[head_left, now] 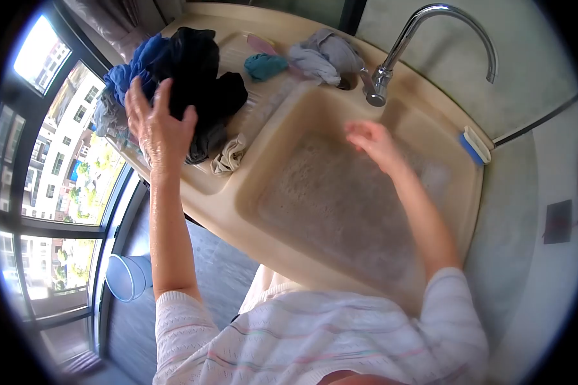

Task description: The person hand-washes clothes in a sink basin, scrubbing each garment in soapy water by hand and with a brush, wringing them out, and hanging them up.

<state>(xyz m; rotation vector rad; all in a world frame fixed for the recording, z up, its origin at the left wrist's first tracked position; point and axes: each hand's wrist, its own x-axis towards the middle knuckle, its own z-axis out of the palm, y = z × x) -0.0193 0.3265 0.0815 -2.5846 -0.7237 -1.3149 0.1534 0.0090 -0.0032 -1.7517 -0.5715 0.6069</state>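
My left hand (157,122) is wet, its fingers spread over the near side of a pile of dark clothes (202,70). Blue cloth (146,61) lies bunched at the pile's left, partly behind my fingers; whether they touch it I cannot tell. Over the sink basin (289,119), my right hand (371,141) hangs above the water with loosely curled fingers and nothing visible in them. Cloudy, sudsy water (340,199) covers the basin floor. A small cream cloth (229,155) lies beside the pile, close to the basin's rim.
A chrome faucet (392,61) arches at the back. Grey cloth (327,54) and a teal cloth (265,67) lie on the ribbed drainboard. A blue-and-white brush (475,146) rests on the right rim. A light-blue bucket (127,278) stands on the floor by the window.
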